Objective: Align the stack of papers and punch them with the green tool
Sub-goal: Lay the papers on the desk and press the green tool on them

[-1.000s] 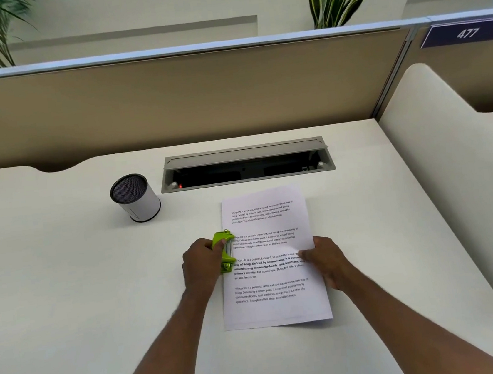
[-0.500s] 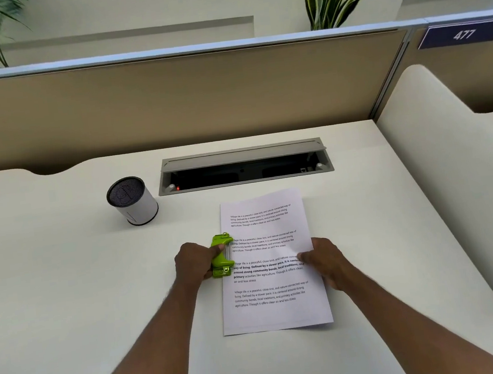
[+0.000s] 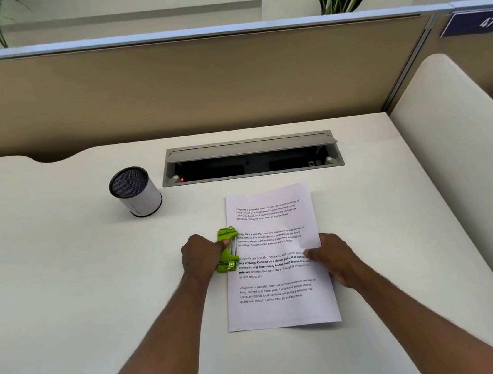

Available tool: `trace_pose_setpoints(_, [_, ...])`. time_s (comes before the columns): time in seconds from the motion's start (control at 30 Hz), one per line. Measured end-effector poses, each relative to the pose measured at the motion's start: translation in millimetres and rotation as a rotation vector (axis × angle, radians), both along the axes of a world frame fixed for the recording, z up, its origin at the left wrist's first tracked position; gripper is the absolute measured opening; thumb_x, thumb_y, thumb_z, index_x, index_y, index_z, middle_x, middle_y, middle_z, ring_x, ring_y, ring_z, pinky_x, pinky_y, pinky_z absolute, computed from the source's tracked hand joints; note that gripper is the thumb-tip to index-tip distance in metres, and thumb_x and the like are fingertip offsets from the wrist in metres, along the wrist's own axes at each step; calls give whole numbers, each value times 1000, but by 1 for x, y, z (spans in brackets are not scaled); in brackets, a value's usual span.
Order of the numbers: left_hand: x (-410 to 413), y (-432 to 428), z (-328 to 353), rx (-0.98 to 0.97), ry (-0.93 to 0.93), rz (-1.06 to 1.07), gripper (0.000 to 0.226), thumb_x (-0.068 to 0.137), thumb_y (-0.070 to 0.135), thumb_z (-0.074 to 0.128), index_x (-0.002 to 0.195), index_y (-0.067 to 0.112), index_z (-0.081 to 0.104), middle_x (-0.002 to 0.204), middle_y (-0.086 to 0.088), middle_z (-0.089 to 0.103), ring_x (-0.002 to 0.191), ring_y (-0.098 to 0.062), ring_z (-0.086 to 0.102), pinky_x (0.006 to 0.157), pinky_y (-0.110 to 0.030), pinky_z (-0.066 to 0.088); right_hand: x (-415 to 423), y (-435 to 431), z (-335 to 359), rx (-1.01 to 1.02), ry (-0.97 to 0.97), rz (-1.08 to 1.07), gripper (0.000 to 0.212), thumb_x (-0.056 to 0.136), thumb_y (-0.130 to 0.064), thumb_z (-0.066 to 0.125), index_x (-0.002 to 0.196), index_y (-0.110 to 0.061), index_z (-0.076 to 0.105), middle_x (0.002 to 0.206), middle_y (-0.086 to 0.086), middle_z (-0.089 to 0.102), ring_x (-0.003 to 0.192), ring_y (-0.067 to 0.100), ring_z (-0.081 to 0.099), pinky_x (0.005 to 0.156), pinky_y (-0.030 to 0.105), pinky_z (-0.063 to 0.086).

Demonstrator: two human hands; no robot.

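A stack of printed white papers (image 3: 283,305) lies flat on the white desk (image 3: 67,299), its edges squared. The green hole punch (image 3: 227,250) sits over the middle of the stack's left edge. My left hand (image 3: 199,258) grips the punch from the left, thumb on its top. Over at the stack's right edge, my right hand (image 3: 336,258) presses down on the paper with its fingers curled on the sheet.
A small white cylinder with a dark mesh top (image 3: 134,191) stands at the back left. An open grey cable tray (image 3: 251,158) is set into the desk behind the papers. A tan partition (image 3: 196,85) closes the back; a cream panel (image 3: 468,177) rises on the right.
My left hand has slid slightly left on the punch, showing more of its green body. The papers and my right hand stay put.
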State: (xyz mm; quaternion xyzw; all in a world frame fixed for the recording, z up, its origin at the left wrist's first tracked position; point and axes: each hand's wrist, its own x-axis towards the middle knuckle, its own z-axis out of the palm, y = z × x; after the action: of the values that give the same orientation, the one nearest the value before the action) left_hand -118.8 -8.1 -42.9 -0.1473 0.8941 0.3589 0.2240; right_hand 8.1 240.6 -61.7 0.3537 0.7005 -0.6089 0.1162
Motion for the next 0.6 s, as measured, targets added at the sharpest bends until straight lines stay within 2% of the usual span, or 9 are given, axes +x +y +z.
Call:
trace_pose_setpoints(0.1, [6, 6, 12, 0, 22, 0, 44, 68, 42, 78, 68, 6, 53, 87, -21, 70, 83, -36, 68, 61, -32, 48, 0, -1, 3, 0, -6, 3, 28, 74, -6, 65, 100, -12, 71, 99, 7, 76, 90, 27, 72, 87, 49, 57])
trace_pose_setpoints(0.2, [12, 12, 22, -9, 10, -29, 43, 79, 38, 70, 60, 9, 45, 74, -12, 63, 90, -35, 65, 63, -29, 39, -1, -1, 7, -9, -12, 1, 31, 72, -6, 65, 101, -12, 70, 100, 8, 75, 90, 29, 72, 87, 49, 57])
trace_pose_setpoints(0.27, [15, 15, 27, -4, 6, -62, 41, 84, 38, 65, 64, 6, 49, 83, -15, 66, 95, -36, 64, 66, -29, 40, -1, -2, 8, -28, -15, -10, 32, 71, -6, 64, 103, -10, 69, 101, 9, 75, 91, 30, 72, 86, 51, 57])
trace_pose_setpoints(0.37, [16, 16, 30, 3, 0, -90, 37, 86, 38, 62, 80, 2, 57, 99, -21, 69, 97, -36, 64, 72, -30, 44, 0, -3, 11, -49, -25, -31, 33, 74, -3, 63, 106, -7, 68, 102, 11, 74, 90, 31, 72, 86, 51, 57])
trace_pose_setpoints(0.43, [14, 14, 29, 17, -16, -103, 40, 84, 39, 63, 85, 0, 61, 96, -21, 69, 96, -36, 65, 76, -33, 49, 1, -3, 13, -69, -31, -49, 34, 72, -3, 63, 106, -6, 68, 103, 13, 74, 91, 32, 71, 85, 52, 57])
trace_pose_setpoints(0.53, [12, 14, 29, 37, -24, -120, 40, 82, 40, 65, 73, 2, 57, 84, -19, 64, 94, -38, 66, 79, -38, 53, 4, -2, 14, -88, -34, -71, 36, 69, -5, 64, 104, -7, 68, 105, 14, 73, 92, 33, 70, 85, 53, 57])
trace_pose_setpoints(0.6, [12, 13, 29, 46, -21, -114, 39, 81, 40, 66, 67, 5, 54, 80, -18, 63, 92, -38, 67, 78, -40, 54, 6, 0, 16, -100, -32, -88, 30, 73, -1, 64, 102, -6, 67, 106, 15, 72, 94, 34, 70, 85, 53, 56])
